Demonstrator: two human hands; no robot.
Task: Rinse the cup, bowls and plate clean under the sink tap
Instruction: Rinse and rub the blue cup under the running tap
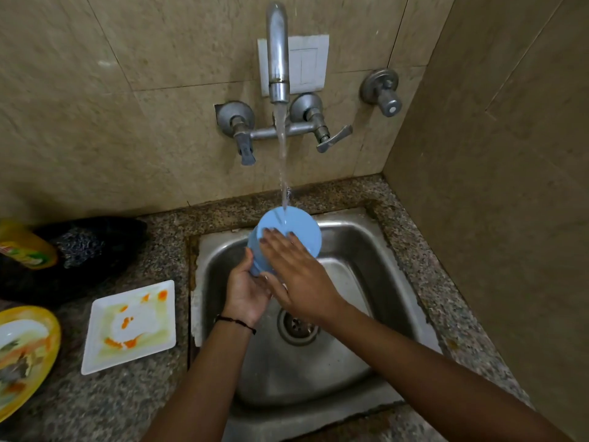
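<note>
Your left hand [247,291] grips the blue cup [298,226] from beneath, your right hand [299,275] lies flat, fingers straight, on its upturned end just below the water stream [282,161]: turn the cup with your left while rubbing, then rinse inside.

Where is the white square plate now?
Head view: the white square plate lies on the counter, left of the sink and right of the yellow bowl.
</note>
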